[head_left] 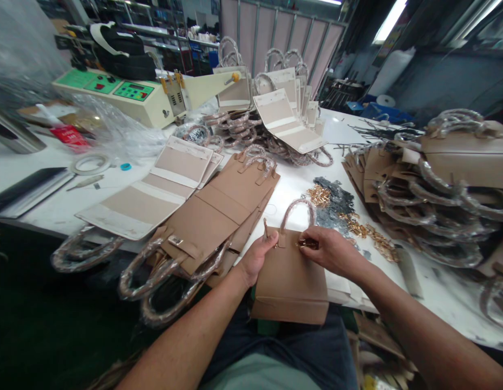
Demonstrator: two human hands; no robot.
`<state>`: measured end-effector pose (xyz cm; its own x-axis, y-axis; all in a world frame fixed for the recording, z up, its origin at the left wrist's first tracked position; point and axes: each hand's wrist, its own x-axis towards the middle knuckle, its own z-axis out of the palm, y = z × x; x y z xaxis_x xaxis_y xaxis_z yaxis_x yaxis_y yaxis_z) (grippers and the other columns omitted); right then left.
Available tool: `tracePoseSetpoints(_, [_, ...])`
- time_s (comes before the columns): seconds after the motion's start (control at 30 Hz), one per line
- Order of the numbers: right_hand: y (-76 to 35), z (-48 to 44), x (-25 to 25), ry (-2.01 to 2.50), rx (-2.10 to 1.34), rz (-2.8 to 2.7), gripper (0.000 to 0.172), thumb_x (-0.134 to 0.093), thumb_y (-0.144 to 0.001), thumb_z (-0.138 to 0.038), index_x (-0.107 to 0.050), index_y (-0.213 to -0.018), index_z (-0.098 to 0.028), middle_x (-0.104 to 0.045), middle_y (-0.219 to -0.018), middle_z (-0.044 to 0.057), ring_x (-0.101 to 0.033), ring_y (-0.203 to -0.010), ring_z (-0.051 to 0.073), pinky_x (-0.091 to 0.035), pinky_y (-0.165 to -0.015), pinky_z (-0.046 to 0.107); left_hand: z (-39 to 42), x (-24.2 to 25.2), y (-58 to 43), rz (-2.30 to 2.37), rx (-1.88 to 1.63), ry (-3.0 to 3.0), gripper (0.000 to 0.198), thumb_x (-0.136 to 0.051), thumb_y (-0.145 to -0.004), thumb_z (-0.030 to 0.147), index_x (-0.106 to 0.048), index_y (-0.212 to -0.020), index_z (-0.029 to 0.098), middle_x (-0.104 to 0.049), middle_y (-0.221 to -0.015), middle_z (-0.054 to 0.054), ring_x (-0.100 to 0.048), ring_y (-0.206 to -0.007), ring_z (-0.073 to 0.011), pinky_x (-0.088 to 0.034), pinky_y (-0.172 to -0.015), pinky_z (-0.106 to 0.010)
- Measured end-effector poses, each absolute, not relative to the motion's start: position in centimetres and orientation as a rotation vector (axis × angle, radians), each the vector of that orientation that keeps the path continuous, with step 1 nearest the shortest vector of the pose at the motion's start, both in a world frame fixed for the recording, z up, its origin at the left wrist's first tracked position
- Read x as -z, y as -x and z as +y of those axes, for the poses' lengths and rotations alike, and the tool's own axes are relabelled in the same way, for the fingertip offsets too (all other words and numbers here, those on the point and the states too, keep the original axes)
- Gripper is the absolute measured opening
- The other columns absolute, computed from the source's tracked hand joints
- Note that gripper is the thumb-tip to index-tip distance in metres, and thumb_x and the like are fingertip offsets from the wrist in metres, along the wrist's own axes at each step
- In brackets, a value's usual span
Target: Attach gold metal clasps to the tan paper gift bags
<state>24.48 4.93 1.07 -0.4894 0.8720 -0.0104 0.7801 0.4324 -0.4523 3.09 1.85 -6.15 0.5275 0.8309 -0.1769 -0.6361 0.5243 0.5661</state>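
A tan leather bag panel with a wrapped handle lies at the table's near edge, hanging over onto my lap. My left hand grips its upper left edge, thumb on top. My right hand is closed in a pinch on a small gold metal fitting pressed against the panel's top edge. Just beyond lies a pile of gold fittings and dark grey parts.
A stack of tan panels with wrapped handles lies to the left, lighter panels beyond it. More stacked bag pieces crowd the right. A cream machine and upright panels stand at the back of the white table.
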Motion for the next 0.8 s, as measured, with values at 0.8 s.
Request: tracePoseSetpoints(0.8, [-24.6,5.0,-0.5,1.475,-0.375,-2.68,0.008,-0.07,-0.087,-0.02,-0.074,-0.089,-0.026,-0.073,-0.085,0.002,-0.067,-0.077,0.02,-0.042,-0.067,0.028,1.9,6.7,-3.0,0.484,-0.932,-0.518,0.049,-0.072,-0.09,0.052,-0.072,-0.121,0.014,-0.079,-0.105,-0.014,-0.074,-0.102,-0.0332,-0.053,-0.097,-0.046])
